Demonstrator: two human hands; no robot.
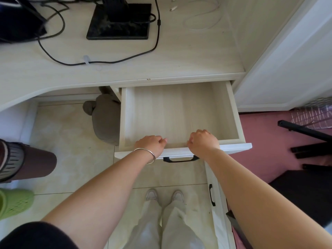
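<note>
A pale wooden desk drawer [231,112] stands pulled far out, and nothing lies inside it. My left hand [150,143] grips the top edge of the drawer front, left of its black handle [180,159], with the fingers curled over into the drawer. A silver bangle sits on that wrist. My right hand [203,141] grips the same edge to the right of the handle, fingers curled over it too.
The desk top [179,56] carries a black monitor stand [118,22], black cables and a white cable. A grey plush toy [104,115] sits under the desk. A lower cabinet door [215,200] is at the right; another person's leg and green shoe [14,202] are at the left.
</note>
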